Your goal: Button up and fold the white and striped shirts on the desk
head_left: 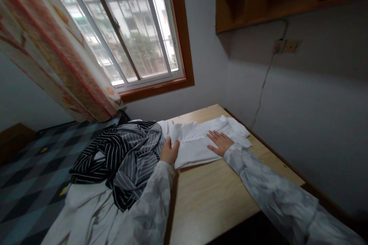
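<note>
White garment (193, 148) under flat open right hand (219, 142), edge seemingly pinched by left hand (169, 152).

Both arms out front, sleeves down to the wrists. Left arm comes up from bottom centre, elbow bent, forearm angled away. Left grip (169, 152) closed: thumb on top, fingers curled under, out of sight. Right arm enters from lower right, nearly straight, reaching in and to the left. Right grip (220, 142) flat, palm down, fingers extended and slightly spread. Grips near each other, not touching.
</note>
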Tool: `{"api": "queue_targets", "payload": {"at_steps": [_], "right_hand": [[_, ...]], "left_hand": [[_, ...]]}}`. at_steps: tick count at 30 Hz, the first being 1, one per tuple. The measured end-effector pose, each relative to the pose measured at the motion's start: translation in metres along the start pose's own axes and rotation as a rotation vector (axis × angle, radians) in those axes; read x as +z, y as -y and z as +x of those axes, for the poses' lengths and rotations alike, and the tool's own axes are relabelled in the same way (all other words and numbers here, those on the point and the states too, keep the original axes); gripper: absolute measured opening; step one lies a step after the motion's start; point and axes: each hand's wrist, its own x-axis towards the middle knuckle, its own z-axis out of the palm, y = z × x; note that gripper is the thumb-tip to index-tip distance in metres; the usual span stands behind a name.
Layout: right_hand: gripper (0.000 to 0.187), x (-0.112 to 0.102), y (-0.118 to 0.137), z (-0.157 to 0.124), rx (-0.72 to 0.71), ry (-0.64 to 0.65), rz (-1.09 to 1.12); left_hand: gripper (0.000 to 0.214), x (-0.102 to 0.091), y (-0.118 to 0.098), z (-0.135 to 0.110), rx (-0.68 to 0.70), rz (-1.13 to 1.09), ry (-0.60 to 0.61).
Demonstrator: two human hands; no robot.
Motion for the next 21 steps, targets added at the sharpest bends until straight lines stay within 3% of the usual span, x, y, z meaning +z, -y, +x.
{"api": "queue_targets", "payload": {"at_steps": [5, 9, 11, 14, 18, 21], "right_hand": [[0.081, -0.014, -0.015, -0.008, 0.012, 0.044, -0.029], [0.087, -0.025, -0.014, -0.002, -0.008, -0.100, -0.054], [0.084, -0.022, -0.009, 0.002, -0.011, -0.132, -0.052], [0.081, -0.010, -0.003, 0.007, -0.006, -0.080, -0.032], [0.080, 0.001, -0.001, 0.008, -0.009, -0.087, -0.029], [0.080, 0.000, -0.001, 0.007, -0.014, -0.086, -0.026]], "left_hand": [[0.036, -0.034, -0.003, 0.002, 0.018, 0.066, 0.011], [0.042, -0.061, 0.005, 0.003, -0.017, 0.063, -0.001], [0.043, -0.073, 0.009, 0.002, -0.037, 0.067, -0.007], [0.044, -0.090, 0.009, 0.002, -0.061, 0.086, -0.002], [0.042, -0.098, -0.007, 0.014, -0.052, 0.133, 0.039], [0.035, -0.091, -0.033, 0.035, -0.004, 0.154, 0.082]]}}
